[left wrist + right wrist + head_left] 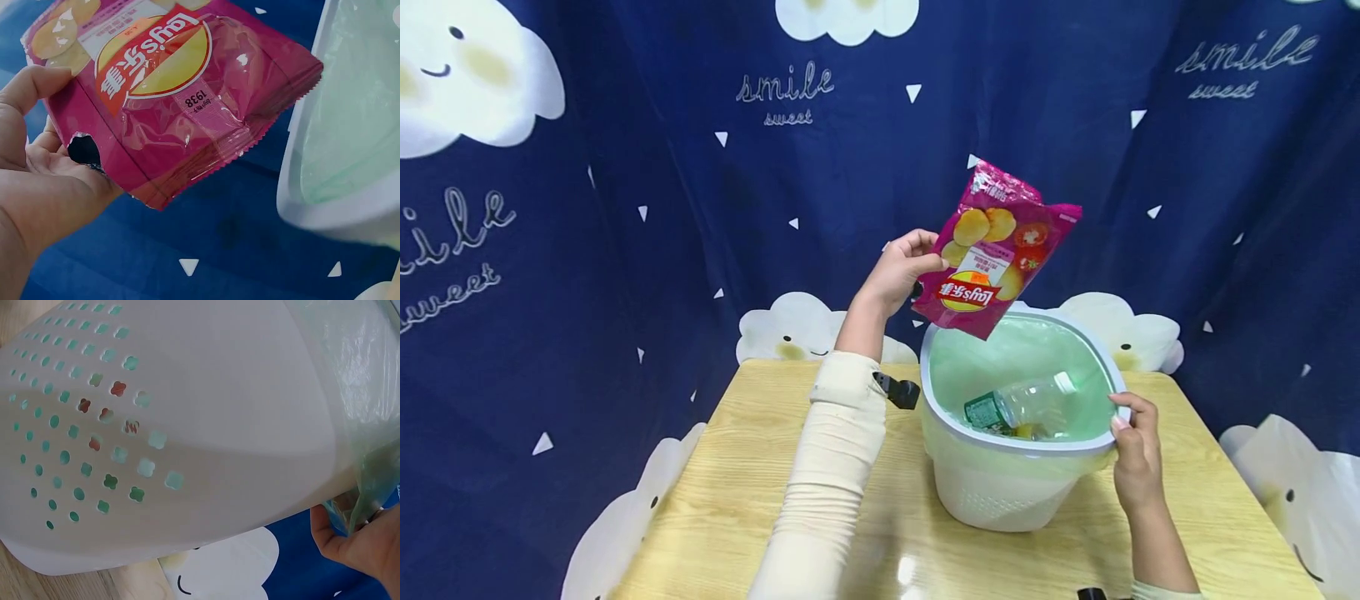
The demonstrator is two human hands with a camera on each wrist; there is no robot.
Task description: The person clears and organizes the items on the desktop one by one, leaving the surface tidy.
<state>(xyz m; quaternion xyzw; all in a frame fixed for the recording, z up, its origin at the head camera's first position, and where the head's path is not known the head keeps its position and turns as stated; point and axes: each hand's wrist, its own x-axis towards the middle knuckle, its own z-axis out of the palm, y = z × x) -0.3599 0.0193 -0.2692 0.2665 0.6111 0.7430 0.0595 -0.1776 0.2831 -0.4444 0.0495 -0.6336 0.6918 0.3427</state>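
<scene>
My left hand (901,271) pinches a magenta Lay's chip bag (992,258) by its side edge, thumb on the front. The bag hangs upside down above the left rim of a white trash can (1007,500). In the left wrist view a torn hole shows near the lower corner of the chip bag (169,112). My right hand (1138,454) grips the can's right rim, fingers over the edge and onto the green liner (977,358). A clear plastic bottle (1037,402) with a green label lies inside the can, over other litter that is partly hidden.
The can stands on a light wooden table (752,467), tilted a little toward me. Behind the table hangs a dark blue curtain (850,183) with white clouds and triangles. Holes pierce the can's wall (237,425).
</scene>
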